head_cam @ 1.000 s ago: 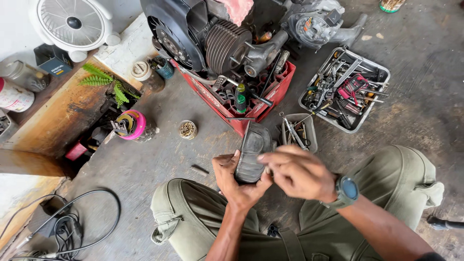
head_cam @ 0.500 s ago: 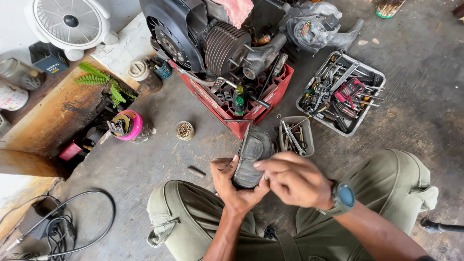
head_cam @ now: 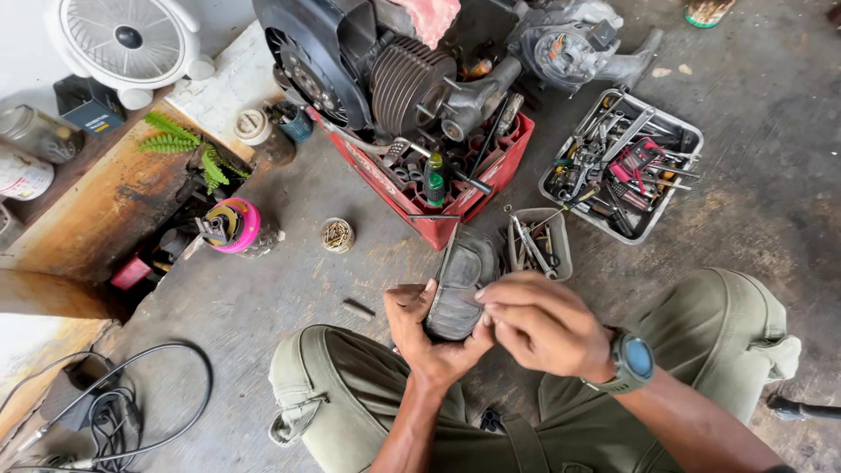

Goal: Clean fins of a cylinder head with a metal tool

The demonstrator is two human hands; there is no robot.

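A dark, oblong engine cover part [head_cam: 461, 280] with a dull glassy face is held upright above my lap. My left hand [head_cam: 427, 333] grips it from below and the left side, thumb on its edge. My right hand [head_cam: 543, 324], with a blue-faced watch on the wrist, pinches its right edge with the fingertips. Beyond my hands a small engine [head_cam: 403, 70] rests on a red plastic crate [head_cam: 455, 197].
A grey tray [head_cam: 626, 166] of hand tools lies at the right, with a smaller tray [head_cam: 536, 241] of bits near my hands. A small tin of screws [head_cam: 336, 234], a pink tape roll [head_cam: 235, 225], a white fan [head_cam: 127, 39] and black cables [head_cam: 131, 412] lie at the left on the concrete floor.
The view has shifted slightly. My right hand's fingers have moved a little along the part's right edge; my left hand keeps its grip.
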